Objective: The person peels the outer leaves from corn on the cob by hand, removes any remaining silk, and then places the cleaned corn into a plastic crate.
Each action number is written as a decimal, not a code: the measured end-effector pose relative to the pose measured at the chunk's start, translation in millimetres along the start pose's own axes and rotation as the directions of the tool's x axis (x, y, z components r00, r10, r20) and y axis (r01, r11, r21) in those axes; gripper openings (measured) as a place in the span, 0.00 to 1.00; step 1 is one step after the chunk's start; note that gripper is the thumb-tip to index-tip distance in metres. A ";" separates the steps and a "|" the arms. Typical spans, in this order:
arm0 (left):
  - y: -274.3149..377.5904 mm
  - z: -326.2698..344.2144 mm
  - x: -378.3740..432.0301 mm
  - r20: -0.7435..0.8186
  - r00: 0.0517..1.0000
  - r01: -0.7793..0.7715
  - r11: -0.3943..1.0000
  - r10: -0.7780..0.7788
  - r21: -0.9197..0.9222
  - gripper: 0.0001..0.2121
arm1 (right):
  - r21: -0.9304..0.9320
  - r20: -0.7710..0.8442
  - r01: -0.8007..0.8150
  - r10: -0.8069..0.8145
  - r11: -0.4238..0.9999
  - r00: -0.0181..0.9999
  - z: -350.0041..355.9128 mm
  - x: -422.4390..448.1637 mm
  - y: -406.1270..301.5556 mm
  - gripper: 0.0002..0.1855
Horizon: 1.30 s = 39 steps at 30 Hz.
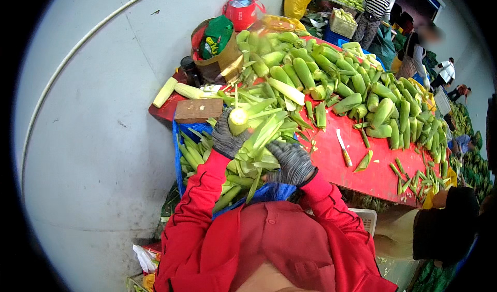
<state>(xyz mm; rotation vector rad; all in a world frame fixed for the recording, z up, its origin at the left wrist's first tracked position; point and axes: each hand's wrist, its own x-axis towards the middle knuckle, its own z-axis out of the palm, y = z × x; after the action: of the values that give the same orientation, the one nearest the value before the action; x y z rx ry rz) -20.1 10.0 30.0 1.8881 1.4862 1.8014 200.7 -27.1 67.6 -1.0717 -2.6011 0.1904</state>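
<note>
My left hand (228, 135), in a grey knitted glove, grips an ear of corn (238, 121) with its pale cut end facing up. Loosened green husk leaves (256, 146) fan out from the ear towards my right hand (292, 163). That hand wears a matching glove, and its fingers curl around the leaves' outer edge; its fingertips are partly hidden. Beneath both hands, a blue plastic-lined bin (179, 175) holds stripped husks (229, 196). A partly husked ear (286, 91) lies just beyond, on loose leaves.
A red table (330, 167) carries a large heap of corn (341, 74), a knife (344, 148) and husk scraps. A wooden block (198, 111), two pale ears (165, 92) and a bag (223, 68) are at left. Another person's arm (442, 222) is at right; more people stand farther back.
</note>
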 end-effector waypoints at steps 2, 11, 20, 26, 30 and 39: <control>-1.4 6.7 -4.0 0.037 0.994 -0.107 0.994 0.106 0.018 0.33 | 0.187 -0.202 -0.054 0.092 0.981 0.975 -0.1 3.0 9.8 0.42; 31.4 59.9 -23.6 0.426 0.828 -0.273 0.926 0.364 -0.261 0.28 | 0.652 -0.327 -0.102 0.400 0.752 0.856 1.8 -4.5 8.6 0.33; -14.0 72.0 -24.2 0.415 0.901 -0.060 0.982 0.131 -0.180 0.21 | 0.361 -0.597 -0.717 0.738 0.596 0.313 -10.0 -270.4 49.5 0.22; -38.2 76.7 -39.4 0.465 0.883 0.174 0.966 -0.067 -0.191 0.17 | -0.112 -0.053 -0.989 0.994 -0.098 -0.093 21.5 -407.2 40.4 0.24; -40.2 73.6 -39.6 0.439 0.885 0.238 0.961 -0.155 -0.142 0.15 | 0.283 -0.199 -0.958 0.980 0.048 -0.009 45.3 -396.6 97.9 0.20; -31.3 39.8 -55.7 0.320 0.893 0.286 0.948 -0.316 0.140 0.15 | 0.718 -0.039 -0.562 0.830 0.411 0.557 45.7 -117.7 258.3 0.14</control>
<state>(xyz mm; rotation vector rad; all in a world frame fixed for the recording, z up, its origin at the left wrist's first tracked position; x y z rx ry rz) 7.0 6.7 -40.1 1.7699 1.6395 1.2229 434.5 73.3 -66.2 -1.6471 -1.3311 0.8906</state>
